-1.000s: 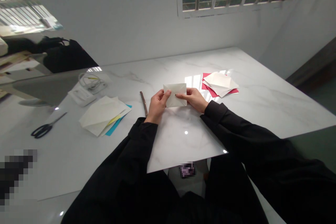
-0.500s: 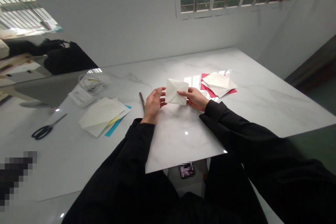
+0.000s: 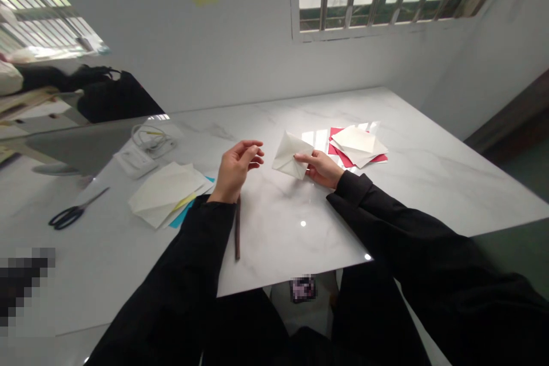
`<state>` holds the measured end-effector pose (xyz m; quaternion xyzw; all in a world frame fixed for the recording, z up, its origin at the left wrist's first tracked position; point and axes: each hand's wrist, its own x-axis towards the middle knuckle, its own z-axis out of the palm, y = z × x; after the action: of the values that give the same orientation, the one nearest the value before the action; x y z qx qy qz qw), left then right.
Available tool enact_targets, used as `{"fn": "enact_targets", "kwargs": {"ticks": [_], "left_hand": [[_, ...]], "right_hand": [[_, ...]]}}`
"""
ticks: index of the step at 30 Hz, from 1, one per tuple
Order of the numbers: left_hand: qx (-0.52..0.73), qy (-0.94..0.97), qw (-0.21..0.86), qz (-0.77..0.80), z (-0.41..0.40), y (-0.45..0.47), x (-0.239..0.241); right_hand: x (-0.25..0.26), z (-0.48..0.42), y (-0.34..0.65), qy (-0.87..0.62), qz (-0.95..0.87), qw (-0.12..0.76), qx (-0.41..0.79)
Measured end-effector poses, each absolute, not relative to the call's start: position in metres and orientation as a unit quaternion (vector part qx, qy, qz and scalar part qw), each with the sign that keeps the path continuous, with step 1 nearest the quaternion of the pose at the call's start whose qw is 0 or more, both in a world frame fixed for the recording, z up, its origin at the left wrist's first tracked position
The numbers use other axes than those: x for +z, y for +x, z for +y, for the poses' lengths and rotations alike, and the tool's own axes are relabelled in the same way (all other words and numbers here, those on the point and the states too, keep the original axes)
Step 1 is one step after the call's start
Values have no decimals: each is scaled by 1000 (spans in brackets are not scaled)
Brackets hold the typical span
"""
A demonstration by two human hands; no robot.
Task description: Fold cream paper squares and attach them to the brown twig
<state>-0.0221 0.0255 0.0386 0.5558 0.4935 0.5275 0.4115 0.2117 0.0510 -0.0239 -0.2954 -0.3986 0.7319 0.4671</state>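
Observation:
A small white folded paper envelope (image 3: 288, 154) is tilted in the air above the table, its crease lines meeting near the middle. My right hand (image 3: 322, 167) pinches it by its right side, thumb on the near face. Left of the envelope and apart from it, my left hand (image 3: 237, 168) hangs with loosely curled, parted fingers and nothing in them. A thin brown stick (image 3: 238, 234) lies on the table just below my left wrist, its upper part hidden by that hand.
The marbled white table (image 3: 274, 263) meets the wall behind. On the left lie black-handled scissors (image 3: 71, 215), a pile of cream, yellow and blue paper (image 3: 165, 191) and a white box with a cable (image 3: 135, 161). Cream and red papers (image 3: 358, 144) lie at right.
My left hand has come off the envelope and moved left. The envelope has turned in my right hand, which keeps its pinch. More of the brown stick shows.

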Motion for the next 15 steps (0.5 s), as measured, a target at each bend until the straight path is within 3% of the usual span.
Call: {"fn": "enact_targets", "kwargs": {"ticks": [5, 8, 15], "left_hand": [[477, 634, 190, 578, 56, -75, 49], [384, 650, 59, 653, 66, -98, 41], [221, 721, -4, 657, 64, -115, 28]], "right_hand": [[-22, 49, 212, -298, -389, 455, 744], [-22, 48, 213, -293, -384, 450, 751], [-24, 47, 212, -272, -377, 456, 759]]}}
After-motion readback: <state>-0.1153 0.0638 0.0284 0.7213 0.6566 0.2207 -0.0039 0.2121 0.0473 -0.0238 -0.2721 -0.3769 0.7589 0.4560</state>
